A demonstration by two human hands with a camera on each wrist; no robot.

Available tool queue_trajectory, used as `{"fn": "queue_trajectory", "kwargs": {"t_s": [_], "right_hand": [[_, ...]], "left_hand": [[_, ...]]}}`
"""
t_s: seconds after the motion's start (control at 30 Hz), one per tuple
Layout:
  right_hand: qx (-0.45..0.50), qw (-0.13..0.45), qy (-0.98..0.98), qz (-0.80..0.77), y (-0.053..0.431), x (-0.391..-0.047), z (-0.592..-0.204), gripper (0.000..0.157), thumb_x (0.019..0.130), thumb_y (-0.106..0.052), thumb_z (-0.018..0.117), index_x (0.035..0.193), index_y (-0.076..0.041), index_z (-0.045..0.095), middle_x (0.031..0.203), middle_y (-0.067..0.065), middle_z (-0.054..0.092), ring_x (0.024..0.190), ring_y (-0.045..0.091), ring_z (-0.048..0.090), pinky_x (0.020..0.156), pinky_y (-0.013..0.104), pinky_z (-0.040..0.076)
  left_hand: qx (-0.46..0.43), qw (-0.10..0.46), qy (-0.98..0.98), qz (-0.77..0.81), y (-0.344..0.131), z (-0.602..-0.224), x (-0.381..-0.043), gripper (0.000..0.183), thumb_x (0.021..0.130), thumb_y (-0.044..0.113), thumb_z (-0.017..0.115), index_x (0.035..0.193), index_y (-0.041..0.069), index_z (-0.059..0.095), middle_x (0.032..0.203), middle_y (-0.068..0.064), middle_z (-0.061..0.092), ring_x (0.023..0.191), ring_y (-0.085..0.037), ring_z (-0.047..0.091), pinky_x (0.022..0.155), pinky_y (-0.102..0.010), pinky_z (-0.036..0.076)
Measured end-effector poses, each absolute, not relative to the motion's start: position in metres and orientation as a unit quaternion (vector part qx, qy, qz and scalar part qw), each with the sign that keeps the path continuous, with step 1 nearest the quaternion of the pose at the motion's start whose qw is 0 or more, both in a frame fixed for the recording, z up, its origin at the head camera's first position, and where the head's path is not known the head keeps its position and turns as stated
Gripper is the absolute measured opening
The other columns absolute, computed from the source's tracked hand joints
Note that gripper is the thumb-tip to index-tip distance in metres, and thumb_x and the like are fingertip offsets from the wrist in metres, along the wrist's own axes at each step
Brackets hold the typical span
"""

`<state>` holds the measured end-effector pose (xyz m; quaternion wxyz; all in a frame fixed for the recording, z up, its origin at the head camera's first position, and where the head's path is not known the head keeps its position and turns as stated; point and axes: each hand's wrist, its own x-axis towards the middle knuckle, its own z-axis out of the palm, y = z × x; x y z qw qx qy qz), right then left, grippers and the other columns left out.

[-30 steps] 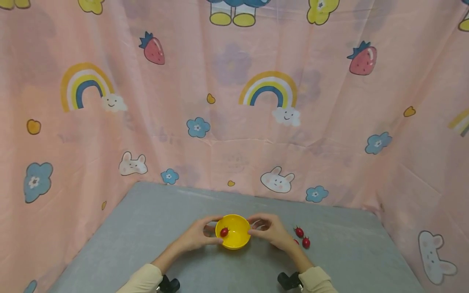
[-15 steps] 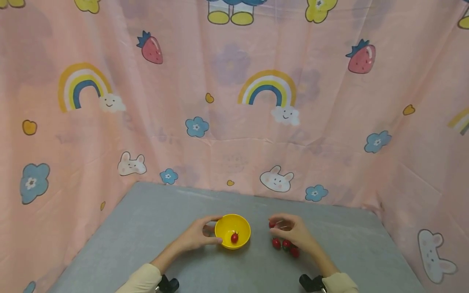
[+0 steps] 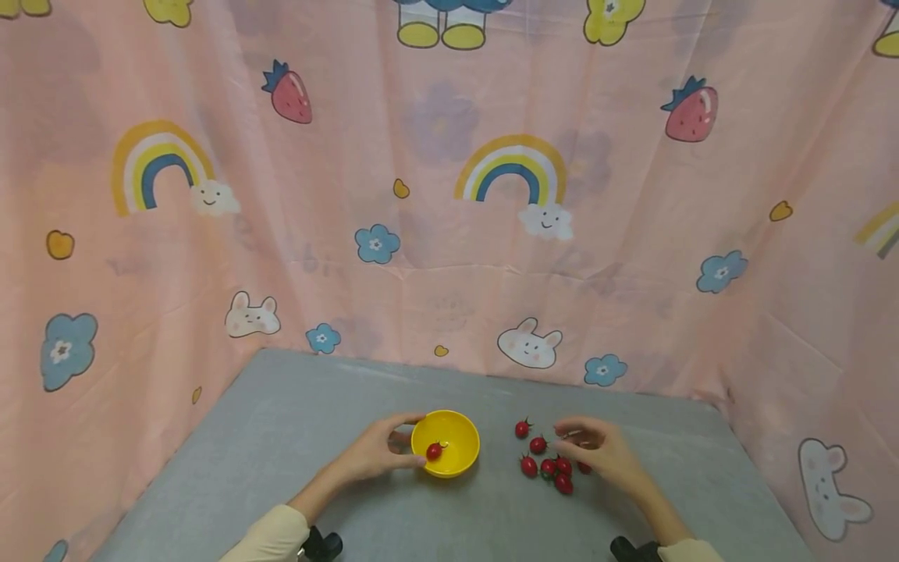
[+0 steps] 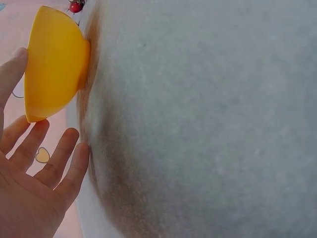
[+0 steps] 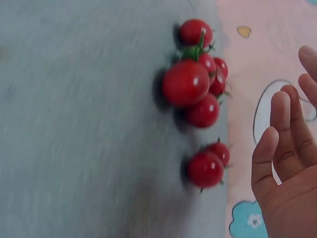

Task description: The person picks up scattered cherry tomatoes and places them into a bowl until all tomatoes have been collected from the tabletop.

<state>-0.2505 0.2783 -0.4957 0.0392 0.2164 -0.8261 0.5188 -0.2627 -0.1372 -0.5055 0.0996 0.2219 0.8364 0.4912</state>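
Yellow bowl point(image 3: 460, 439), upright on the grey table point(image 3: 316, 402); take it as dial centre in the head view, 12 = far edge. One cherry tomato inside point(image 3: 435, 451), toward the bowl's 8, stem end pointing to about 2.

Left hand point(image 3: 379, 451) at 9 o'clock, holding the bowl: thumb on the rim side at about 8, index fingertip at about 10 or 11, spread most of the bowl's width. Left wrist view has thumb and fingertips touching near the rim, at least two fingers fanned off clear of it.

Loose cherry tomatoes point(image 3: 563, 484) on the table around 3 o'clock, well apart from the bowl; seven show in head view. Two trail off toward the group's 10–11, one sits at its 9, three bunch close together in the middle and toward 5, last one at its 3, partly hidden by the hand. Right wrist view has them overlapping, green stems on some; exact count there hard to tell.

Right hand point(image 3: 608, 454) further out at 3, just beside the group. Fingers loosely bent, thumb apart from fingertips, nothing held as far as right wrist view shows. Touching the nearest tomato or not: can't tell.

Cream sleeves point(image 3: 270, 535) at 8 and 4, black wrist mounts point(image 3: 325, 545) next to them. Pink printed curtain point(image 3: 449, 265) from 9 round through 12 to 3: rainbows near 10 and 12:30, plus strawberries, rabbits, blue flowers.
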Motion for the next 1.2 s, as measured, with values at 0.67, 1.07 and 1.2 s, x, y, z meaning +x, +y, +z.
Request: {"fn": "queue_trajectory", "kwargs": {"t_s": [0.67,1.07,1.2], "right_hand": [[0.125,-0.002,-0.893,0.432,0.333,-0.240,-0.508,0.065,0.082,-0.023,0.088,0.135,0.001,0.059,0.130,0.023,0.060,0.108,0.037,0.062,0.088,0.052,0.053],[0.114,-0.015,-0.903,0.413,0.333,-0.243,-0.518,0.056,0.078,-0.025,0.091,0.123,-0.001,0.068,0.112,0.011,0.069,0.096,0.025,0.063,0.081,0.039,0.054],[0.104,-0.019,-0.903,0.417,0.330,-0.243,-0.517,0.051,0.078,-0.023,0.090,0.120,-0.002,0.070,0.112,0.010,0.070,0.095,0.024,0.064,0.082,0.039,0.055]], "left_hand": [[0.224,0.105,0.835,0.491,-0.136,-0.502,-0.262,0.067,0.088,0.022,0.083,0.146,0.007,0.053,0.145,-0.015,0.053,0.117,-0.035,0.061,0.091,-0.042,0.056],[0.244,0.112,0.831,0.487,-0.137,-0.504,-0.265,0.067,0.089,0.023,0.082,0.146,0.007,0.051,0.143,-0.012,0.055,0.114,-0.030,0.063,0.091,-0.039,0.056],[0.243,0.112,0.832,0.485,-0.137,-0.505,-0.266,0.067,0.089,0.024,0.083,0.146,0.008,0.052,0.141,-0.012,0.056,0.112,-0.028,0.064,0.090,-0.038,0.056]]}}
